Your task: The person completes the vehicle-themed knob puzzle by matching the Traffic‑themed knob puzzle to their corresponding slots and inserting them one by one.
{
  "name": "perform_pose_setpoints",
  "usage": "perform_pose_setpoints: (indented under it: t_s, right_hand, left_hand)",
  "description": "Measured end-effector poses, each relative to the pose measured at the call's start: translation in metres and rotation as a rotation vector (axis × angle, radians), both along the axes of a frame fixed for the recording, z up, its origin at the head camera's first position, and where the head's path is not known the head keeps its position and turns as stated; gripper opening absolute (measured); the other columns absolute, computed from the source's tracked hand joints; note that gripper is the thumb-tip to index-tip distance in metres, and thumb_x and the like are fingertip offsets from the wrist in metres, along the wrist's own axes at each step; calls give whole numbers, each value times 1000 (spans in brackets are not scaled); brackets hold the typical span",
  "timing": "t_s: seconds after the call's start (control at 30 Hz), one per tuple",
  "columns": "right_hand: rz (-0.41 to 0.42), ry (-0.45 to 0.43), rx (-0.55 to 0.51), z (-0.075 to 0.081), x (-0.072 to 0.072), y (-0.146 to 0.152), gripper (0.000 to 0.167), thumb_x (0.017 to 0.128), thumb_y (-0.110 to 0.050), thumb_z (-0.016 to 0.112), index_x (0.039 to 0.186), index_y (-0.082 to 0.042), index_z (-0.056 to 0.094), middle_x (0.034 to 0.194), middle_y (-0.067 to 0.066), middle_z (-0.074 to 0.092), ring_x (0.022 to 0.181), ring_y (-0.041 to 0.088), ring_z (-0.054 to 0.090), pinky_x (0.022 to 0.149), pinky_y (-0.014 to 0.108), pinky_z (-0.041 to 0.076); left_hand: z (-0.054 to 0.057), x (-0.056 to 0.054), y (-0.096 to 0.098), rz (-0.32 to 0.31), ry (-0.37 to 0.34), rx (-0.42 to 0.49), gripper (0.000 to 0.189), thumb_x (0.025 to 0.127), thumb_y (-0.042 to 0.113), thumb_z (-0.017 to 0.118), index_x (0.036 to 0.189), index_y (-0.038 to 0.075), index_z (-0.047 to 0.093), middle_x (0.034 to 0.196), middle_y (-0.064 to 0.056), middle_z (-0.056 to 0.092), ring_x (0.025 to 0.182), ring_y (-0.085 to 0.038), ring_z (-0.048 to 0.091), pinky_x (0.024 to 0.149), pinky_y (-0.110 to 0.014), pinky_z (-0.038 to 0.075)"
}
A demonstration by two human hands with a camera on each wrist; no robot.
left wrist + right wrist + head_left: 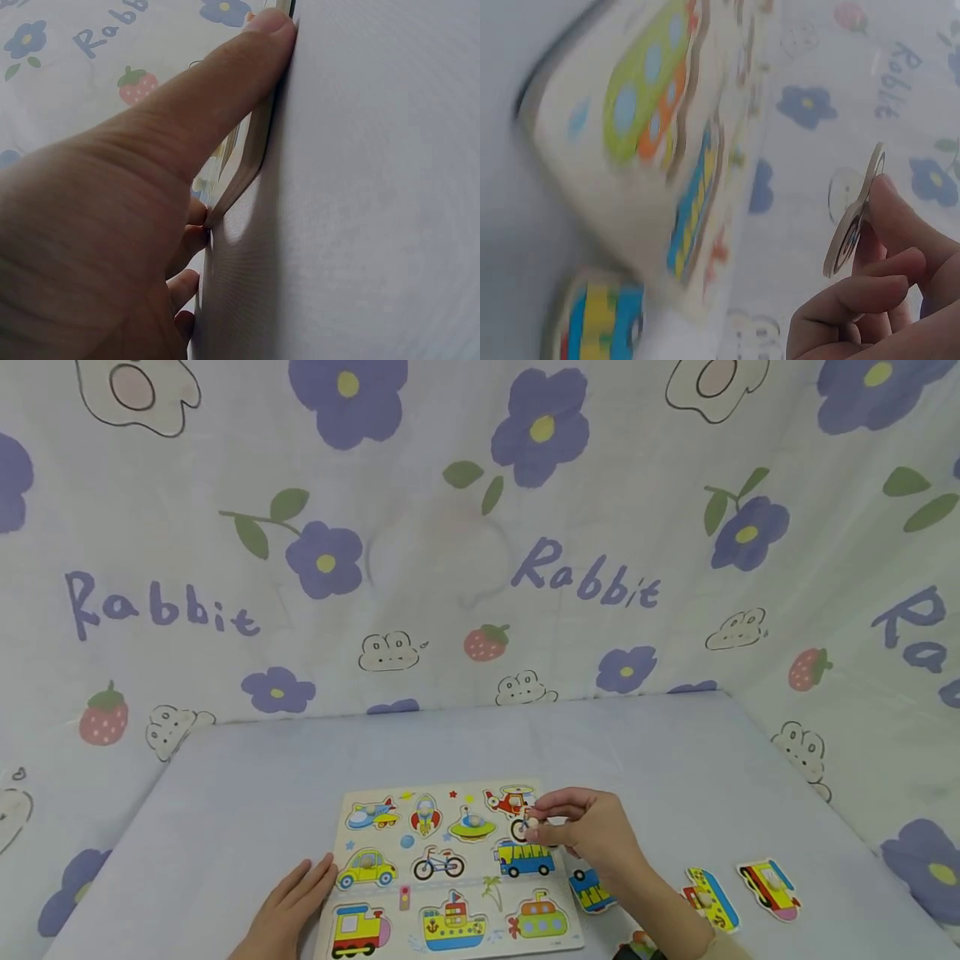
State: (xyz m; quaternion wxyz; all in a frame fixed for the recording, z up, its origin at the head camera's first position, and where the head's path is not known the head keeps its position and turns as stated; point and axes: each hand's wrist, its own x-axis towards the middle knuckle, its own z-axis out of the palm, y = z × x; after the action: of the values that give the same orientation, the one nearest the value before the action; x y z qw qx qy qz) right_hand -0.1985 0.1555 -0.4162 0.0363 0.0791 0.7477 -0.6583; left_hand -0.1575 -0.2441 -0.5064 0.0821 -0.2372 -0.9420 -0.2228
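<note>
A wooden peg puzzle board [405, 897] with vehicle pictures lies flat on the table. My right hand [592, 831] pinches a bicycle puzzle piece [519, 828] above the board's upper right part, near the helicopter [512, 800] and bus picture. In the right wrist view the bicycle piece [853, 221] stands on edge between thumb and fingers, apart from the board. My left hand [291, 902] rests at the board's left edge, fingers stretched out. The left wrist view shows its thumb [225, 90] along the board's side. A bicycle picture [438, 863] sits in the board's middle row.
Right of the board lie a bus piece [591, 893], a ship piece [711, 900] and a train piece [770, 889]. Another piece [639, 945] shows partly beneath the right forearm. A patterned cloth [435, 568] hangs behind the table.
</note>
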Motion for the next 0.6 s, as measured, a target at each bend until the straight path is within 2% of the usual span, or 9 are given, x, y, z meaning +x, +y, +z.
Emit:
perform_pose_setpoints:
  t_s: [0.07,0.17,0.3,0.4,0.47,0.53,0.6]
  right_hand:
    - [38,7,-5,-4,3,-16,33,63,-8,92,91,-6,75,89,8,74,58,13,51,44,23,27]
    - [108,-28,-56,-11,6,-40,33,63,-8,92,91,-6,75,88,7,74,57,11,51,42,22,25]
    - [150,-82,-99,-18,6,-66,33,64,-4,91,93,-3,75,87,7,74,65,11,63,43,21,27]
    - [160,-78,-114,-22,4,-79,32,65,4,88,94,2,74,86,10,74,76,19,70,50,23,46]
    - [162,-84,-110,-23,2,-85,31,66,6,87,94,3,73,85,11,74,76,21,71,57,26,54]
    - [170,-81,-100,-27,0,-90,31,65,9,86,93,3,73,83,11,73,75,22,71,66,31,58]
    - [169,-88,-58,-29,-2,-94,32,64,8,87,92,2,73,81,10,73,74,21,71,65,29,57]
  left_hand:
    - [1,0,0,-4,-4,1,114,60,69,81,142,-4,49,148,-15,45,130,-43,37,97,-63,38]
    - [1,0,-1,-9,-19,7,115,60,69,81,142,-4,48,149,-16,43,131,-44,35,98,-64,37]
    - [2,-1,-2,-15,-37,19,115,59,67,82,142,-5,47,149,-17,43,132,-44,33,98,-66,35]
    - [4,-1,-1,-15,-48,22,116,60,67,82,143,-5,47,149,-17,42,132,-45,32,98,-67,35]
    - [4,0,0,-10,-60,28,116,60,68,81,143,-5,47,149,-17,42,132,-45,32,99,-67,34]
    - [5,1,1,-3,-75,33,116,60,69,81,143,-4,46,150,-17,42,133,-45,31,99,-68,34]
    - [4,2,2,5,-86,48,115,61,68,81,144,-3,46,150,-16,41,134,-45,31,99,-68,33]
